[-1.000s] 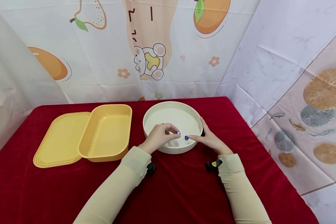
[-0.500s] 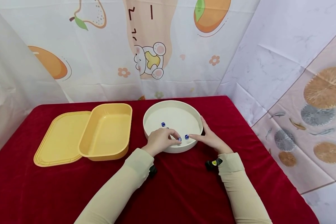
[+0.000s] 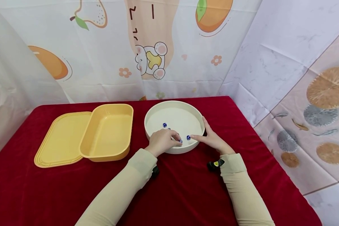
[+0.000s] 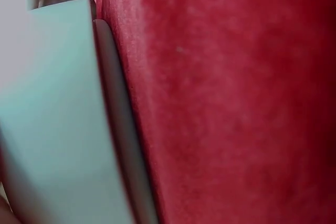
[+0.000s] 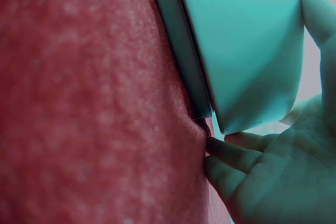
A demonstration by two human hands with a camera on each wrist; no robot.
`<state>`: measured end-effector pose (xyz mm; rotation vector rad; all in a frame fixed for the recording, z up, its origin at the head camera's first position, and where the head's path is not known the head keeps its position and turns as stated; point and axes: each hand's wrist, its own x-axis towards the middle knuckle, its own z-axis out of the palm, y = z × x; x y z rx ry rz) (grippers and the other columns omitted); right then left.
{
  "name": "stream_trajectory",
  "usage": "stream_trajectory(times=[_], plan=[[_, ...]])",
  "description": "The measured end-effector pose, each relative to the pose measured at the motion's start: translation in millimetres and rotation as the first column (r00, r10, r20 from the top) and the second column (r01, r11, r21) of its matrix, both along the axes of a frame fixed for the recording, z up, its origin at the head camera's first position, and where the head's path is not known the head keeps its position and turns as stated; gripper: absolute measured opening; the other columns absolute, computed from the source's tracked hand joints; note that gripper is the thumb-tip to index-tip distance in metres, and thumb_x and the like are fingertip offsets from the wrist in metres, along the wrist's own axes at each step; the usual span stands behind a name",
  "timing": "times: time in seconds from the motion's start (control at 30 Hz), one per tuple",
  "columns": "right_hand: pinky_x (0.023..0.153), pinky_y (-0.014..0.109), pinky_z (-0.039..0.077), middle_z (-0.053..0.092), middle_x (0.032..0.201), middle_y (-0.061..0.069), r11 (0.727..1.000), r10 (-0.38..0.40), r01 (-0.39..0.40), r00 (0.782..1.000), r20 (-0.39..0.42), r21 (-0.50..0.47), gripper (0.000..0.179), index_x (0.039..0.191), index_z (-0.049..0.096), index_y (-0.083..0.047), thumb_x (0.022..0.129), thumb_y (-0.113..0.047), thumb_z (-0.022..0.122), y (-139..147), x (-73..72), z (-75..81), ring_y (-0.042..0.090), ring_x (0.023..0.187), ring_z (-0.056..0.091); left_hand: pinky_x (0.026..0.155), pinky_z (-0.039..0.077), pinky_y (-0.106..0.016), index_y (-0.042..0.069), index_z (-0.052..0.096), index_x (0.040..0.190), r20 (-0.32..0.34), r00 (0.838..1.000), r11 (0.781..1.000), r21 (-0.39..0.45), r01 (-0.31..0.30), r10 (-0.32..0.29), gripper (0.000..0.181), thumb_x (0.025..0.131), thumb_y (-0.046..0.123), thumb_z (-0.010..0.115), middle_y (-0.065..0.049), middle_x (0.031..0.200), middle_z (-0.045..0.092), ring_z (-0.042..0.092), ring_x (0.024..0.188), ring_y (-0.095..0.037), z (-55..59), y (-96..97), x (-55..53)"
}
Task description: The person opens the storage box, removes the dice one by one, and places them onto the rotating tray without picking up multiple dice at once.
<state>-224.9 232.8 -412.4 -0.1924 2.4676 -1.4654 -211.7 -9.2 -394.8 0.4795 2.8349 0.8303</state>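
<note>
A round cream tray [image 3: 175, 114] with a raised rim holds several small blue dice with white pips. Low over its near side, the left hand [image 3: 162, 140] pinches a blue die [image 3: 180, 141] between thumb and index finger, close to the tray floor. Another blue die [image 3: 188, 137] lies just right of it, near the right thumb tip. Farther back sits a third blue die [image 3: 164, 125], and a die beside it [image 3: 169, 128] is mostly hidden by the left hand. The right hand [image 3: 213, 140] grips the tray's right side, thumb over the rim and fingers along the outer wall [image 5: 252, 51].
Left of the tray stands a deep yellow rectangular box [image 3: 107, 131], its near-left edge over a flat yellow lid [image 3: 62, 139]. All of it is on a table with a dark red cloth [image 3: 175, 188]. Printed curtains [image 3: 101, 69] hang behind and at the sides.
The left hand has moved toward the near side of the tray, lowering the pinched die. Dice behind it have come into view. The right hand stays at the rim.
</note>
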Motion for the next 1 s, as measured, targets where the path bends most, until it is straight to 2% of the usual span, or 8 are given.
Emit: stream_trajectory(times=[0.23,0.43,0.67,0.83,1.0], plan=[[0.122,0.058,0.009,-0.007,0.167,-0.004,1.0,-0.006,0.006,1.0,-0.001,0.02,0.111,0.159,-0.011,-0.028,0.087,-0.044,0.073,0.4,0.3,0.3,0.025,0.154,0.0,0.083,0.046,-0.038,0.032,0.076,0.093,0.028,1.0,0.999,-0.032,-0.012,0.013,0.013,0.082,0.04,0.078,0.019,0.091,0.073,0.064,0.099,-0.012,0.4,2.6,-1.7],[0.122,0.058,0.008,-0.008,0.167,-0.004,1.0,-0.009,0.009,1.0,0.014,0.019,0.112,0.159,-0.011,-0.026,0.087,-0.044,0.073,1.4,1.6,1.1,0.025,0.154,-0.001,0.084,0.047,-0.039,0.032,0.076,0.095,0.026,1.0,0.999,-0.047,-0.009,0.01,0.014,0.082,0.038,0.079,0.02,0.089,0.072,0.065,0.097,-0.011,-1.8,4.9,-2.1],[0.122,0.059,0.009,-0.009,0.167,-0.004,1.0,-0.012,0.012,1.0,0.011,0.027,0.112,0.158,-0.012,-0.03,0.086,-0.045,0.073,3.0,0.6,1.3,0.026,0.154,-0.001,0.081,0.047,-0.037,0.032,0.075,0.099,-0.011,1.0,0.999,-0.029,-0.019,0.018,0.02,0.081,0.039,0.079,0.021,0.088,0.07,0.064,0.092,-0.009,-4.0,5.3,-3.9],[0.121,0.06,0.01,-0.008,0.167,-0.002,0.999,-0.025,0.024,0.999,0.028,0.048,0.113,0.158,-0.012,-0.027,0.086,-0.046,0.073,3.8,0.1,-1.4,0.028,0.154,0.0,0.082,0.047,-0.039,0.028,0.075,0.104,-0.021,1.0,1.0,0.004,-0.005,0.006,0.023,0.084,0.04,0.077,0.017,0.093,0.071,0.065,0.095,-0.01,-4.6,4.7,-3.2],[0.122,0.058,0.01,-0.006,0.168,0.004,0.994,-0.057,0.06,0.998,-0.034,0.09,0.115,0.159,-0.011,-0.02,0.086,-0.047,0.073,-0.9,-0.8,0.9,0.03,0.155,-0.001,0.076,0.05,-0.034,0.023,0.075,0.105,-0.079,0.997,1.0,0.022,0.002,0.0,0.024,0.089,0.041,0.072,0.012,0.097,0.073,0.065,0.09,-0.011,-1.7,1.2,-1.5]])
